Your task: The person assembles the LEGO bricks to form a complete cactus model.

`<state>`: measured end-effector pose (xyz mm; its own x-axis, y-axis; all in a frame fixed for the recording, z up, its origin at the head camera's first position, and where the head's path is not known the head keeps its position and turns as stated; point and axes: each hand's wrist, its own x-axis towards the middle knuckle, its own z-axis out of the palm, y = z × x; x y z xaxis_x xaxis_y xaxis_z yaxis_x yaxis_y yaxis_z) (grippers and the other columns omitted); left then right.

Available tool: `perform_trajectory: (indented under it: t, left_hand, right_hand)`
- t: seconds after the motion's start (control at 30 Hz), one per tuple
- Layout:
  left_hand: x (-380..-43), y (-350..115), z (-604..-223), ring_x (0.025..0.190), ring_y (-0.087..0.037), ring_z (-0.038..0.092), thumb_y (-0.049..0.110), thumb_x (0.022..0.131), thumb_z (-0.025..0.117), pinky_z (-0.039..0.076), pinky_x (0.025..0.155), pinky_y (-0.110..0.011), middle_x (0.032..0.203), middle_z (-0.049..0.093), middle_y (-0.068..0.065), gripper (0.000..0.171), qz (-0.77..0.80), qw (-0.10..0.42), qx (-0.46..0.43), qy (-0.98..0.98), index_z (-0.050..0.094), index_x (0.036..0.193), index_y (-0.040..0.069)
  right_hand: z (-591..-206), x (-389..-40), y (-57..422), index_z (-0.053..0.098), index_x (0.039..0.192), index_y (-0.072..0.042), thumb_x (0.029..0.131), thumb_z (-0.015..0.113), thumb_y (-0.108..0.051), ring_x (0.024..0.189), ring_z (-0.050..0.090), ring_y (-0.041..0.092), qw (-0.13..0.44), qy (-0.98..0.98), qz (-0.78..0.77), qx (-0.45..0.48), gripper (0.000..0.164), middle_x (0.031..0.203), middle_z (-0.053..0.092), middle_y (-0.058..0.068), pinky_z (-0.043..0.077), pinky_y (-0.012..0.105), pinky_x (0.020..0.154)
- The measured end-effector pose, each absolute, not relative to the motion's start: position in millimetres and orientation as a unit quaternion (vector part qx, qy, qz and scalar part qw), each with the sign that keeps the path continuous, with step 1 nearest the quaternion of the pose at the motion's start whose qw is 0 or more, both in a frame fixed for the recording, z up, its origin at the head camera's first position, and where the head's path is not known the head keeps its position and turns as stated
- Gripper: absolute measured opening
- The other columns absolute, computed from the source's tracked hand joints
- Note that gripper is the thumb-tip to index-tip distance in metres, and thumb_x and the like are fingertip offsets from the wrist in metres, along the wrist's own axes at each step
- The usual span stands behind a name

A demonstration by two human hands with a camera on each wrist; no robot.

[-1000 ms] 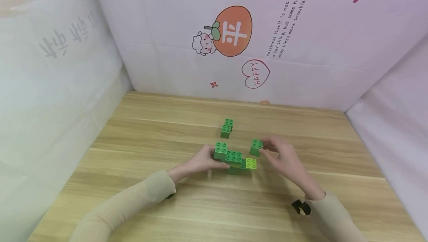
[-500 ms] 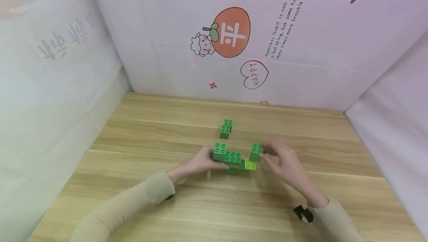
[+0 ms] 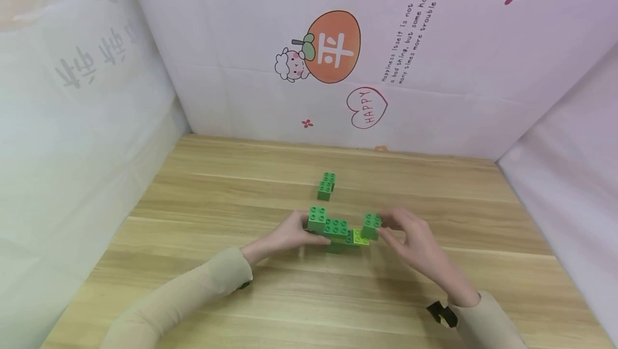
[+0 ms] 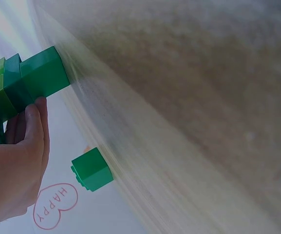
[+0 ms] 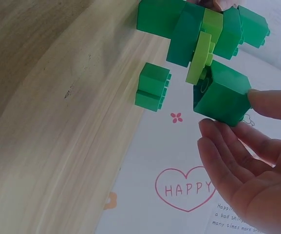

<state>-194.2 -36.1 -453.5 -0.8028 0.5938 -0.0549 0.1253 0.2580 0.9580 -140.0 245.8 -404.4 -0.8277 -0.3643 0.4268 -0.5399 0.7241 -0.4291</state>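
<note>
My left hand (image 3: pixel 295 230) grips the left end of a stacked block assembly (image 3: pixel 336 227) built from green and lime toy building blocks. A flat lime block (image 3: pixel 358 236) tops its right end. Between thumb and fingers, my right hand (image 3: pixel 410 234) pinches a green building block (image 3: pixel 371 225). In the right wrist view that block (image 5: pixel 223 92) is tilted, its hollow underside turned to the studs of the lime piece (image 5: pixel 199 58) and right at them. The left wrist view has the fingers (image 4: pixel 33 124) around the assembly's middle, below a green base block (image 4: pixel 45 72).
Behind the assembly, two green blocks (image 3: pixel 325 187) stand close together on the wooden table (image 3: pixel 232 177). White printed cloth (image 3: pixel 251 70) walls rise at the back and both sides. A black wrist strap (image 3: pixel 441 314) shows by the right sleeve.
My right hand has lowered its green block toward the viewer, from behind the lime piece to over its right side. The left hand and the assembly stay nearly still.
</note>
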Motion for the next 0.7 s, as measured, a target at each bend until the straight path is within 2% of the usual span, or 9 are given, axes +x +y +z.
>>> perform_trajectory:
  t: [0.2,0.7]
  left_hand:
    - [-194.1,-36.9,-453.1,0.107,-0.012,0.07,0.018,0.081,0.082,0.052,0.103,-0.029,0.116,0.075,-0.004,0.038,0.562,0.206,0.237,0.765,0.07,0.117,0.013]
    - [-194.0,-36.6,-453.0,0.107,-0.013,0.07,0.02,0.081,0.082,0.052,0.104,-0.031,0.117,0.075,-0.003,0.038,0.554,0.204,0.231,0.773,0.07,0.117,0.014]
  right_hand:
    - [-403.4,-139.9,246.9,0.065,0.109,0.0,0.081,0.077,-0.001,0.083,0.07,0.02,0.153,-0.913,0.277,0.257,0.031,0.097,0.071,0.007,0.063,0.035,0.075]
    - [-402.0,-140.2,252.0,0.064,0.118,0.0,0.082,0.073,0.003,0.083,0.072,0.02,0.122,-0.903,0.284,0.298,0.037,0.106,0.069,0.008,0.064,0.036,0.075]
